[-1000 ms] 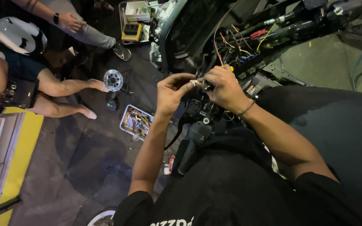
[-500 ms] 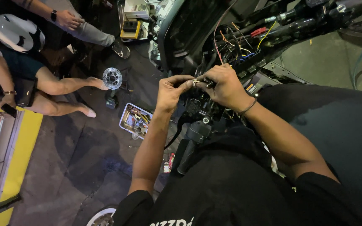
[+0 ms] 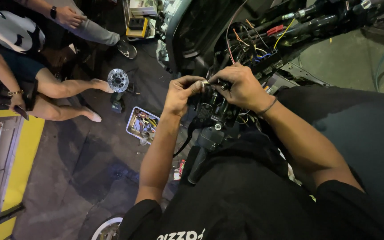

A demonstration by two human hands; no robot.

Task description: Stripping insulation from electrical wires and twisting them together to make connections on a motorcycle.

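— Where is the small metal connector (image 3: 206, 83) seen?
— Upper centre of frame, pinched between left hand (image 3: 181, 92) and right hand (image 3: 244, 87); fingers are closed on it, axis left-to-right.

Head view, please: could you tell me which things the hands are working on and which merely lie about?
In hand: left hand, right hand, small metal connector, coloured wire bundle.
Lying about: round silver brake disc, white parts tray, white helmet.

Red, yellow and blue thin wires (image 3: 263, 38); far-left glossy white helmet (image 3: 14, 31); left yellow painted kerb strip (image 3: 21, 164); near black cotton shirt (image 3: 245, 200).
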